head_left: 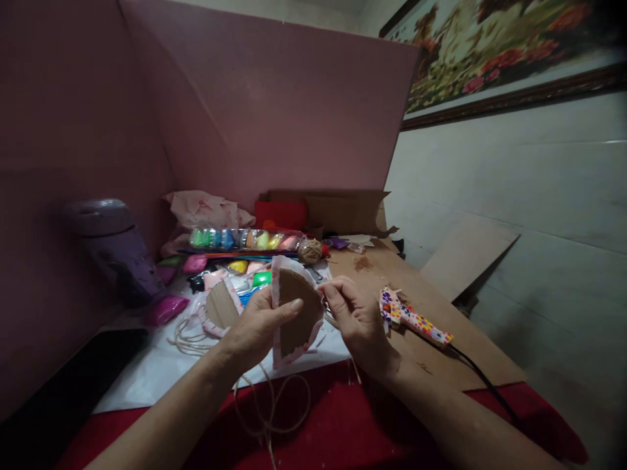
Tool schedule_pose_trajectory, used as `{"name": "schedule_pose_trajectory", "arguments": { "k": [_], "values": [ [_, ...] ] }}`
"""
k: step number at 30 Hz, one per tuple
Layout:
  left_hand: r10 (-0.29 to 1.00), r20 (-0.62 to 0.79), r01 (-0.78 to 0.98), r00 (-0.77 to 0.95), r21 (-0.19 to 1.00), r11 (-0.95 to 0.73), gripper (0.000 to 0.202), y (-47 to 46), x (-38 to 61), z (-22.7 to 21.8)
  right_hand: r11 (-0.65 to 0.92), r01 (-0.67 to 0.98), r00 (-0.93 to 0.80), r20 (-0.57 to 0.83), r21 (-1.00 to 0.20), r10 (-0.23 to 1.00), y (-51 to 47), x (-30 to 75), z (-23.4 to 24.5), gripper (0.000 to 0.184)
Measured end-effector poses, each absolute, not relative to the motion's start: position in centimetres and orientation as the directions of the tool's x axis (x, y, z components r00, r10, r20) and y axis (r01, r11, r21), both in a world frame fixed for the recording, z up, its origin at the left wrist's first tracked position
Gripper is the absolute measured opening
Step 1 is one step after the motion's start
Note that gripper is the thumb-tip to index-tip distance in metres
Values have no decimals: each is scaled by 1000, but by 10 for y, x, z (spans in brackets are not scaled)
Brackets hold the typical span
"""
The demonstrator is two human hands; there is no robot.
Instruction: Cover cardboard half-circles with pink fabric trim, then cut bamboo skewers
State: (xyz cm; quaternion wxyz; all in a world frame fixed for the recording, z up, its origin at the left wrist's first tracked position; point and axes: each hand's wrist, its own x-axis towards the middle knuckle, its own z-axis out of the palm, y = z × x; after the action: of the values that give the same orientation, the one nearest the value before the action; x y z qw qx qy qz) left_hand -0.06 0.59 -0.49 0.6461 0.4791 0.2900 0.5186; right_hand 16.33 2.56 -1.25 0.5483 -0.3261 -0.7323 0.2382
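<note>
Head: cardboard (296, 323) in left hand (259, 318)

1. The half-round piece (298, 320) is showing brown inside a whitish border with pinkish-red marks
2. The glue gun (416, 321) is wearing orange, purple and yellow flowers on white
3. The packet row (245, 239) is displaying green, blue, yellow and peach through clear wrap
4. The tablecloth (337, 418) is showing deep red
5. The bottle (120, 254) is looking lilac with a dark design
6. The twine ball (309, 251) is showing tan
</note>
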Motion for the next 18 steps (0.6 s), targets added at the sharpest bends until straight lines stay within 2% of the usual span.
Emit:
{"name": "schedule_pose_trajectory", "arguments": {
  "k": [4, 7, 9, 13, 18],
  "values": [
    [944, 109, -374, 312, 927, 16, 16, 6, 0, -7, 560, 141, -169, 538, -816, 826, 28, 164, -10, 25],
    [940, 99, -354, 326, 935, 24, 16, 6, 1, -6, 541, 109, -177, 520, -834, 836, 30, 164, -12, 23],
    [941, 94, -344, 326, 939, 26, 16, 6, 2, -6, 545, 147, -174, 521, -826, 836, 31, 164, -13, 22],
    [950, 78, -322, 303, 946, 25, 17, 6, 3, -6, 595, 251, -151, 577, -763, 803, 30, 163, -15, 20],
    [970, 89, -295, 228, 955, -18, 18, 5, 4, -6, 740, 317, -161, 735, -593, 659, 26, 163, -11, 14]
  ]
}}
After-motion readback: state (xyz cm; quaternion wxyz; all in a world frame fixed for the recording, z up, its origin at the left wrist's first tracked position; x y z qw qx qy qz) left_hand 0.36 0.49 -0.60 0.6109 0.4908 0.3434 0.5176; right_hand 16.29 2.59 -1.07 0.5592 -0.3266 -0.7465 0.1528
